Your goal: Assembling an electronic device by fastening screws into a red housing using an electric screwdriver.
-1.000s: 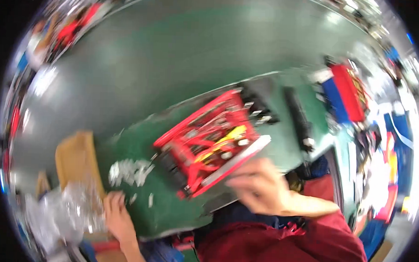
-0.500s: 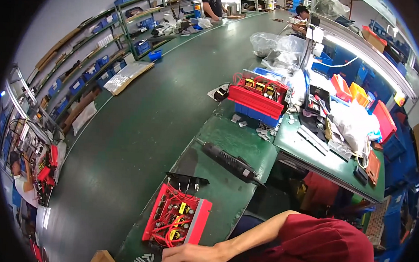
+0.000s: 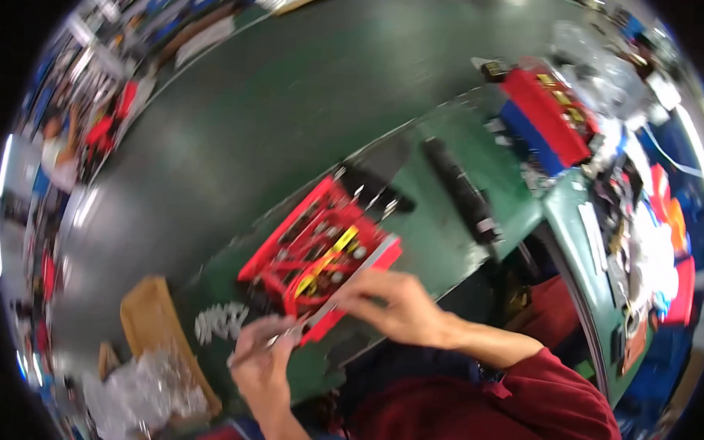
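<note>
Head view, red housing point(image 3: 389, 257): sits askew on the green tabletop point(image 3: 437, 255), its far wall just inside the far edge, one corner pointing at my near edge.
Left hand point(image 3: 266, 357): my fingertips are gathered at the housing's near-left corner, by a small shiny sliver point(image 3: 272, 340); blur keeps me from telling whether I pinch it. If it is loose between them, a slip could drop it among the parts inside or off the near edge.
Right hand point(image 3: 395, 307): my fingers are curled over the silver strip point(image 3: 375, 257) along the near wall; I cannot tell how firmly they grip. Uneven pressure here might swivel the housing toward the far edge.
Red wires point(image 3: 282, 266): crowded inside around yellow parts point(image 3: 331, 256); a stray finger could snag one.
Black panel point(image 3: 366, 186): lies near the far edge, beside the housing's far-right end; a shove that way may bump it.
Pale pieces point(image 3: 221, 322): heaped near my left hand; a careless wrist could scatter them.
Black tool point(image 3: 462, 189): one end reaches toward the near edge, so a knock might tip it off.
</note>
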### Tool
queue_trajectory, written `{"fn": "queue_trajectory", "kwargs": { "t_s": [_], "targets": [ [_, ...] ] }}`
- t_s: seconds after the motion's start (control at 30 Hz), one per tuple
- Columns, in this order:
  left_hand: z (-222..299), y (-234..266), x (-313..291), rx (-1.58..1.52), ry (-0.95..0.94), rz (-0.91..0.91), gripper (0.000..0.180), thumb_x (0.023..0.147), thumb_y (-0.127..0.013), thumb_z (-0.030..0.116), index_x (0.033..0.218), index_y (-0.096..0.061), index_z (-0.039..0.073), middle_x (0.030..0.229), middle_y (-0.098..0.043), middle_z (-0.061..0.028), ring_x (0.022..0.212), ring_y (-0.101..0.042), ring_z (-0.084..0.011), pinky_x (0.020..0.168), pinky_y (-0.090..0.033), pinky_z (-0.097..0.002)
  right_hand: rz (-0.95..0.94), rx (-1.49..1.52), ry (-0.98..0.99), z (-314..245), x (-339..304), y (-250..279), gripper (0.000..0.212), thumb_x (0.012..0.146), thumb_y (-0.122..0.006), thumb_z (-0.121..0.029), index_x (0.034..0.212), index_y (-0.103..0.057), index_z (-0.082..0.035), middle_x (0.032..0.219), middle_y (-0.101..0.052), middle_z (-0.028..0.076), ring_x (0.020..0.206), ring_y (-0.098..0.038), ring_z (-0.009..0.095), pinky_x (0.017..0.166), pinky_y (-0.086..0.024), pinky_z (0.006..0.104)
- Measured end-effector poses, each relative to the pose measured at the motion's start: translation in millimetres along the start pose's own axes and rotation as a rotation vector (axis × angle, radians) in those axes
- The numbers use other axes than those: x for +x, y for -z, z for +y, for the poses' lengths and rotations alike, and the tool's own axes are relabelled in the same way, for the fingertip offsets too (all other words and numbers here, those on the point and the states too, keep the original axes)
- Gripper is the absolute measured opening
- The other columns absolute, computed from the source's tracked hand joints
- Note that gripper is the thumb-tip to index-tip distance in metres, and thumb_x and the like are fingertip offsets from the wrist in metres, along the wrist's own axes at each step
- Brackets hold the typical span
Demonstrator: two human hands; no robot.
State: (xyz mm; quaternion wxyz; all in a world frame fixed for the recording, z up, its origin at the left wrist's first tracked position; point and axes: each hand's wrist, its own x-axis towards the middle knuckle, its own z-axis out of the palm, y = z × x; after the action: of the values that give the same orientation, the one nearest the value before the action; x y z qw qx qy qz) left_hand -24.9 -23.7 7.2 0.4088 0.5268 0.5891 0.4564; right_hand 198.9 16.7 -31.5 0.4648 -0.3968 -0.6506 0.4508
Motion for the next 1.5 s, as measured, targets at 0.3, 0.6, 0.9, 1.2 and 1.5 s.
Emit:
{"fn": "queue_trajectory", "kwargs": {
  "t_s": [0.3,0.6,0.9,1.2,1.5],
  "targets": [
    [-3,-22,5,-0.363,0.148,-0.009,0.019,0.097,-0.062,0.001,0.114,-0.056,-0.006,0.107,-0.07,-0.0186,0.098,-0.07,-0.0233,0.088,-0.061,-0.0362,0.0,0.15,-0.211,5,-3,-6,0.019,0.097,-0.061,0.0,0.114,-0.069,0.0,0.105,-0.068,0.009,0.091,-0.066,0.013,0.077,-0.054,0.0279],
    [-12,-31,2,-0.1,-0.004,0.09,0.012,0.096,-0.064,0.001,0.107,-0.062,-0.004,0.101,-0.07,-0.0143,0.086,-0.072,-0.0189,0.073,-0.06,-0.0296,0.344,-0.632,0.164,12,-6,44,0.026,0.081,-0.073,0.0,0.107,-0.068,-0.001,0.106,-0.068,0.014,0.102,-0.064,0.032,0.09,-0.05,0.0389],
    [-35,-32,18,0.342,-0.455,0.032,0.004,0.094,-0.065,-0.002,0.096,-0.064,-0.005,0.096,-0.069,-0.0136,0.083,-0.07,-0.0203,0.071,-0.058,-0.0291,0.45,-1.079,-0.162,44,-59,142,0.056,0.085,-0.076,-0.015,0.137,-0.056,-0.007,0.102,-0.061,0.017,0.094,-0.061,0.033,0.084,-0.049,0.0396],
    [-31,-52,28,0.496,-0.363,0.003,0.011,0.097,-0.062,0.0,0.103,-0.063,-0.009,0.099,-0.069,-0.0148,0.086,-0.07,-0.02,0.079,-0.058,-0.0303,0.152,0.258,-0.776,18,-183,48,0.045,0.08,-0.078,-0.009,0.118,-0.055,-0.004,0.091,-0.057,0.0,0.084,-0.055,0.011,0.077,-0.047,0.0278],
    [-34,-58,31,0.566,-0.29,0.032,0.018,0.097,-0.066,0.007,0.109,-0.064,-0.006,0.097,-0.072,-0.0135,0.085,-0.069,-0.0162,0.078,-0.055,-0.0272,-0.052,0.231,-0.618,29,-174,8,0.049,0.099,-0.058,-0.031,0.133,-0.045,0.003,0.095,-0.067,0.024,0.086,-0.069,0.037,0.079,-0.052,0.0417]
  ]
}}
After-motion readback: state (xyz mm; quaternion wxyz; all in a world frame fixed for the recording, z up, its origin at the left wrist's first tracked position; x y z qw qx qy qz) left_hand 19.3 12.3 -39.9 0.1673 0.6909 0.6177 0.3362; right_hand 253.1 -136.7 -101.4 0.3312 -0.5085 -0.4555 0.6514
